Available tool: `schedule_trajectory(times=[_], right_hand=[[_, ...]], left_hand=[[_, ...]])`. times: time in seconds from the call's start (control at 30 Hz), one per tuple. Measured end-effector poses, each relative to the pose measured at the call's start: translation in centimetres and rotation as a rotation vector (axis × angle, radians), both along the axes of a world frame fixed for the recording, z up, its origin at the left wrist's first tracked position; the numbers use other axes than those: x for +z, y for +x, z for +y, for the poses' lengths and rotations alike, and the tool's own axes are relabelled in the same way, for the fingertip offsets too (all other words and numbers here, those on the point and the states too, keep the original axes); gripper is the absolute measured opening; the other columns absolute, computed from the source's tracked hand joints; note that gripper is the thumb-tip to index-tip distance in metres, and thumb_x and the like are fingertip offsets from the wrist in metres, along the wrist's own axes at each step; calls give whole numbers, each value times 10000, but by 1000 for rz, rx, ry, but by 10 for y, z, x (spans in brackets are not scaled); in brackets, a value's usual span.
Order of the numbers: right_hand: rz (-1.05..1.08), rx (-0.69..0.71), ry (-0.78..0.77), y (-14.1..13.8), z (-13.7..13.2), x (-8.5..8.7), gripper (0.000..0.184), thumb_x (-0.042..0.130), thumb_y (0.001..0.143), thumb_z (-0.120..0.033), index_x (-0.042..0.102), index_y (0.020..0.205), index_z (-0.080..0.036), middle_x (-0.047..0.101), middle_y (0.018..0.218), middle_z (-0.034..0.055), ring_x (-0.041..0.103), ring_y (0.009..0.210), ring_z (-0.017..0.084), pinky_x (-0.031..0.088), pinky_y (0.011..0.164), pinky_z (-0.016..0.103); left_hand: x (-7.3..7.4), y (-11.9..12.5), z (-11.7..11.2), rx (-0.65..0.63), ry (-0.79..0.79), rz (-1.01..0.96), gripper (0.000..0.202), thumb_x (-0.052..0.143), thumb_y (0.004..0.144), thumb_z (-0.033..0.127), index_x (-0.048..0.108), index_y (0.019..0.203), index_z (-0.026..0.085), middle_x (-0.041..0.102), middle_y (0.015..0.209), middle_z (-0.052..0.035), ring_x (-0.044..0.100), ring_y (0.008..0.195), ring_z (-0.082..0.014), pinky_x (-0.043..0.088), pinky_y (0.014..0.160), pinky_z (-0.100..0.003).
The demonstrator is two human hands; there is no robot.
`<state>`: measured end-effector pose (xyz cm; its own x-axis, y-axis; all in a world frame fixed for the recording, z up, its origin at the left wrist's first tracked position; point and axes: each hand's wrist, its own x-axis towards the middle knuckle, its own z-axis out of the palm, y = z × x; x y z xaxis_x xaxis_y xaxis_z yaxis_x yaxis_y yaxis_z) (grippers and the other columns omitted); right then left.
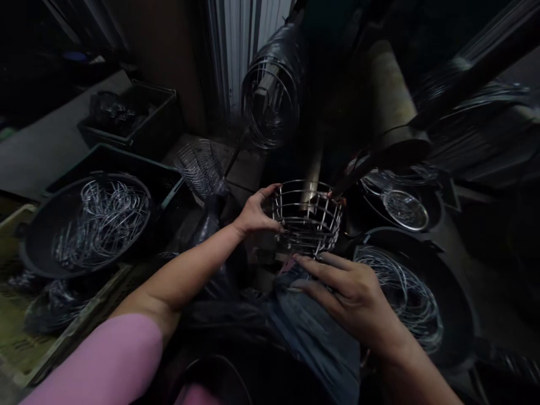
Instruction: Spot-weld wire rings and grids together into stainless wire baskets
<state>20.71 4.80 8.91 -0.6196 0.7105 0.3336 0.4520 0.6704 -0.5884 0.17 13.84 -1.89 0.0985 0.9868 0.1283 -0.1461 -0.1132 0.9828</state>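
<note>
A round wire basket (310, 216) of bent metal rods and rings is held up in front of me. My left hand (260, 212) grips its left side, thumb below and fingers at the upper rim. Just below the basket, my right hand (341, 278) has its fingers stretched out toward the basket's underside, above the blue cloth (316, 337) over my leg. Whether the right fingertips touch the wire cannot be made out. A dark metal bar (358, 177) reaches the basket's right side from the upper right.
At left, a black basin (31, 247) holds wire pieces, above a yellow crate (54, 360). At right, another basin (459, 304) holds wire rings; a small metal dish (405, 210) lies behind it. A wire coil (272, 101) hangs ahead, near a wire mesh cone (201, 166).
</note>
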Motion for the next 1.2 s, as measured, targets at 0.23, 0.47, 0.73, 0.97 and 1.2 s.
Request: schedule_trajectory(times=[0.23,0.47,0.73,0.97,1.2], right_hand=[[-15,-35,-532,-5,22,0,180,623,882,-275,774,833,-190,725,748,10,678,683,170,506,590,226],[-425,-146,-74,2,8,-1,330,642,820,-207,700,1145,-180,715,1011,78,688,833,232,538,697,304],[-651,-194,256,0,7,-19,407,544,846,-101,634,1243,-113,706,1075,105,694,783,231,565,651,315],[-278,-152,353,16,24,-33,287,477,914,-111,709,1081,-136,732,971,75,701,813,183,564,739,251],[-471,-300,447,8,29,-34,297,503,901,-148,691,1125,-96,727,930,107,677,642,189,528,547,265]], left_hand=[[43,1,-58,12,321,670,972,843,476,378,502,1363,175,541,1266,-132,523,1184,-319,426,1049,-466],[49,14,-60,20,329,753,909,778,548,428,490,1374,181,543,1280,-135,524,1172,-307,435,1016,-476],[55,17,-47,28,290,747,863,746,577,397,488,1372,185,546,1275,-126,519,1177,-309,430,1019,-491],[51,19,-35,27,273,644,935,767,485,301,489,1371,192,549,1233,-103,540,1141,-290,453,1021,-433],[51,21,-25,65,274,665,944,760,471,288,491,1367,166,539,1251,-118,528,1155,-300,443,1030,-445]])
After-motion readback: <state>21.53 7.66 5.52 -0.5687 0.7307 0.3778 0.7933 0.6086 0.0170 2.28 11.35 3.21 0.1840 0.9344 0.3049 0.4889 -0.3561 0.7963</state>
